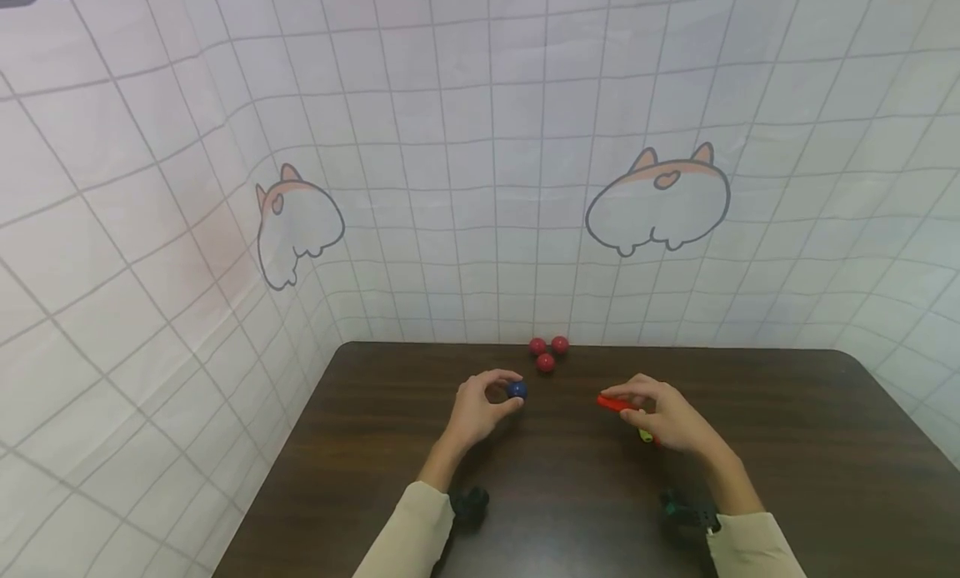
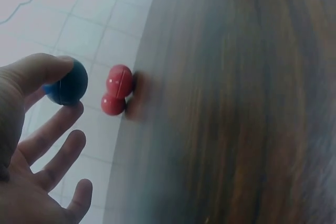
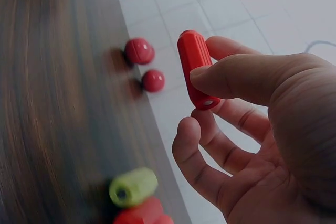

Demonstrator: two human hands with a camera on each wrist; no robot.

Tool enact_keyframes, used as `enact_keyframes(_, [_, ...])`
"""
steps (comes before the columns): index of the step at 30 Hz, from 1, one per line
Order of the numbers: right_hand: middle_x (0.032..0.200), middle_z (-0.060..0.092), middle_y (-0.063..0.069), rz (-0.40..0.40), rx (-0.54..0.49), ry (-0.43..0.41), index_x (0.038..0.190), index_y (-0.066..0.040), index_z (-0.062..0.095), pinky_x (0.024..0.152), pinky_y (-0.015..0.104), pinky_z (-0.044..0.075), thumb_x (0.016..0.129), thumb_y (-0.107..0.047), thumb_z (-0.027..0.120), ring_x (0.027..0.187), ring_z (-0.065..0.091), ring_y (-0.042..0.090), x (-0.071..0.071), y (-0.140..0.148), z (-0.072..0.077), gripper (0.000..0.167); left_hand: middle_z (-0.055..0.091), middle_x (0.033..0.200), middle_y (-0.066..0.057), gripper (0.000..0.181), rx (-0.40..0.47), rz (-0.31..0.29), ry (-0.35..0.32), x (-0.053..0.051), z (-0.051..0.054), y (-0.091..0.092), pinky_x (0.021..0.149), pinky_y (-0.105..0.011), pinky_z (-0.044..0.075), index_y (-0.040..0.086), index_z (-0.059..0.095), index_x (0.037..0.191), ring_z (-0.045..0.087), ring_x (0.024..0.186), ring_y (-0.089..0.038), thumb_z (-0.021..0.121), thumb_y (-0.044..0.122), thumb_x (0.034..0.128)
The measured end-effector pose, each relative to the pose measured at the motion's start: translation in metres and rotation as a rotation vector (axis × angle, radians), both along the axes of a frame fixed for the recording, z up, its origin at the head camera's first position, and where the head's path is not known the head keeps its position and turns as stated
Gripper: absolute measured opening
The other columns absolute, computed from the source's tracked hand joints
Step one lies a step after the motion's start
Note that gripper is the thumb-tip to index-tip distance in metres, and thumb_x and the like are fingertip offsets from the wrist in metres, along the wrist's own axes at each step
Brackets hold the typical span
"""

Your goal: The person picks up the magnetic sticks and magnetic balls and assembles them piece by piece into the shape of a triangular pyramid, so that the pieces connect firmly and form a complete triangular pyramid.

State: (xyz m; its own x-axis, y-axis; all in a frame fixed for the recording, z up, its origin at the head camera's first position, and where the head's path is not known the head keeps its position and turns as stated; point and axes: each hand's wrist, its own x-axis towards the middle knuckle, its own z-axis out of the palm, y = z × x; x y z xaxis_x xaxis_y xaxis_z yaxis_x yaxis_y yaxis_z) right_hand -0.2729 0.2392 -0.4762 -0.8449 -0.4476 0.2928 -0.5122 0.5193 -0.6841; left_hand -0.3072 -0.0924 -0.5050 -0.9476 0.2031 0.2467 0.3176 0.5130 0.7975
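Observation:
My left hand (image 1: 474, 410) pinches a shiny blue ball (image 1: 517, 390) between thumb and fingers. In the left wrist view the blue ball (image 2: 74, 85) shows a thin seam and is off the table, while the other fingers spread loosely. My right hand (image 1: 669, 413) pinches a small red ribbed plastic cylinder (image 3: 194, 69) with a hole in its near end, also raised. Below that hand lie a yellow-green cylinder (image 3: 134, 186) with a dark hole and more red pieces (image 3: 144, 213), partly cut off by the frame.
Several red balls, one of them nearest me (image 1: 545, 362), sit together at the back edge of the dark wooden table (image 1: 555, 478). A white gridded cloth (image 1: 465, 186) with animal drawings hangs behind and beside the table. Dark wrist straps (image 1: 471, 505) are on both arms.

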Motion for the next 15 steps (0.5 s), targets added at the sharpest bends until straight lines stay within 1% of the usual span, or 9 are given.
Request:
enact_keyframes(3, [0.106, 0.066, 0.004, 0.002, 0.004, -0.009, 0.123, -0.011, 0.074, 0.066, 0.026, 0.045, 0.093, -0.004, 0.072, 0.086, 0.052, 0.008, -0.002, -0.011, -0.002, 0.031, 0.074, 0.112, -0.002, 0.030, 0.009, -0.019, 0.007, 0.004, -0.002, 0.003, 0.090, -0.043, 0.052, 0.025, 0.074, 0.117, 0.066, 0.102, -0.020, 0.082, 0.023, 0.0878])
enact_keyframes(8, [0.105, 0.067, 0.002, 0.003, 0.006, -0.040, 0.122, -0.014, 0.074, 0.073, 0.027, 0.044, 0.092, -0.006, 0.073, 0.087, 0.052, 0.011, -0.006, -0.030, -0.005, 0.031, 0.074, 0.110, -0.001, 0.029, 0.013, -0.035, 0.004, 0.009, -0.005, 0.009, 0.086, -0.038, 0.052, 0.026, 0.074, 0.116, 0.065, 0.097, -0.018, 0.082, 0.024, 0.0878])
enact_keyframes(15, [0.105, 0.067, 0.001, 0.022, 0.007, -0.084, 0.121, -0.016, 0.075, 0.076, 0.029, 0.044, 0.091, -0.005, 0.073, 0.090, 0.053, 0.016, -0.009, -0.049, -0.008, 0.031, 0.073, 0.108, -0.001, 0.028, 0.020, -0.068, -0.006, 0.015, -0.008, 0.016, 0.084, -0.037, 0.051, 0.027, 0.075, 0.114, 0.064, 0.095, -0.017, 0.083, 0.025, 0.0875])
